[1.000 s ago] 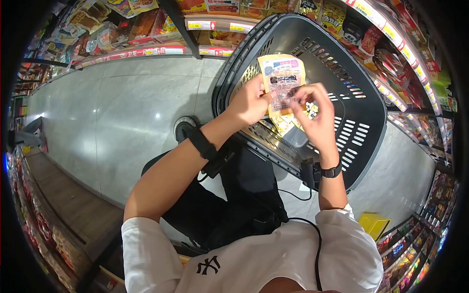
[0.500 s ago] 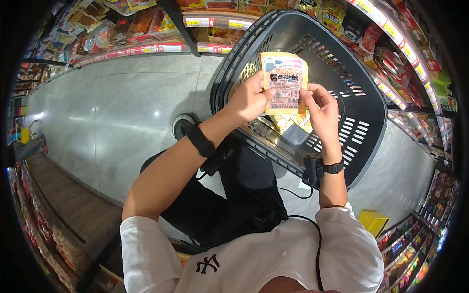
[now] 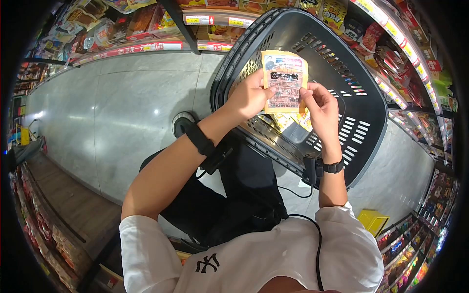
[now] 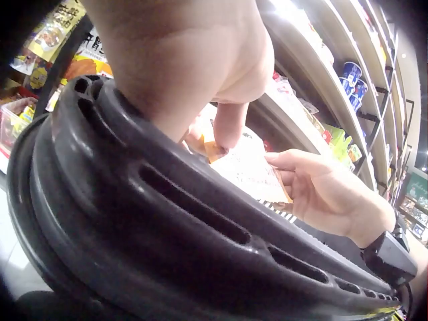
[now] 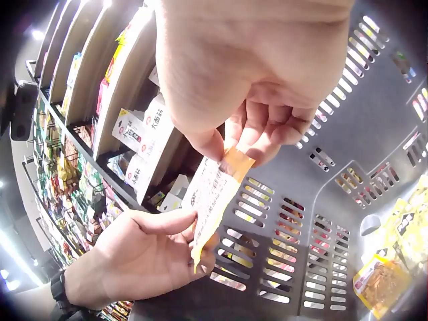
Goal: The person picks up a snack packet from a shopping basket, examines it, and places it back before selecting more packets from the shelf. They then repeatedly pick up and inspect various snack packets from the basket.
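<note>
A yellow-edged snack packet (image 3: 284, 83), its printed side turned up toward the head camera, is held flat over a dark shopping basket (image 3: 337, 63). My left hand (image 3: 250, 97) grips its left edge, thumb on the printed face. The right hand (image 3: 320, 107) pinches the lower right edge between thumb and fingers. In the right wrist view the packet (image 5: 212, 194) appears nearly edge-on between both hands. Yellow snack packets (image 5: 401, 247) lie in the bottom of the basket, partly hidden under the held packet in the head view.
Shelves of packaged snacks (image 3: 400, 63) curve along the right, with more shelves (image 3: 132, 29) at the upper left. Grey tiled floor (image 3: 122, 112) spreads to the left. A yellow object (image 3: 373, 222) stands at the lower right. A black cable (image 3: 318, 254) runs down the white shirt.
A second ago the right hand was blurred over the packet's lower face; it has since moved to the lower right edge and pinches it. The left hand keeps its grip.
</note>
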A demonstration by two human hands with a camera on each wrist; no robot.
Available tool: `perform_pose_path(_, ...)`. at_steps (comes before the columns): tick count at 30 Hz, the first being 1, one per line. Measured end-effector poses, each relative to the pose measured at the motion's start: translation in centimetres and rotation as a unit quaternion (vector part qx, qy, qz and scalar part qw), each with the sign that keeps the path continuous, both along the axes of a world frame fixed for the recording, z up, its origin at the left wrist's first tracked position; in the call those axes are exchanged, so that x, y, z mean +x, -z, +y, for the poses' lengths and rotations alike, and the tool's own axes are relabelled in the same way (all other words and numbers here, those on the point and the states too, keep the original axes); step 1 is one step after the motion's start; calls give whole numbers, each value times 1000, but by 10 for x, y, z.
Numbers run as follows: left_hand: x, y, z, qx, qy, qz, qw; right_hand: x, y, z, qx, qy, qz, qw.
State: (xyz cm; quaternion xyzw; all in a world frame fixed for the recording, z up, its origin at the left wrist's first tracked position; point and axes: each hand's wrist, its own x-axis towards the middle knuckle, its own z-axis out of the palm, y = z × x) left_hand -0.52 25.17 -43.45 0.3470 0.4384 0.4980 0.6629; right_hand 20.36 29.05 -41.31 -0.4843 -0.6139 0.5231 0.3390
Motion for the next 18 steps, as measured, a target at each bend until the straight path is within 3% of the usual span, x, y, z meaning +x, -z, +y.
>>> perform_pose_path(18,-1,-9,-3,-19,-16,36,999,-1,0,-1,-3,0,5,1000)
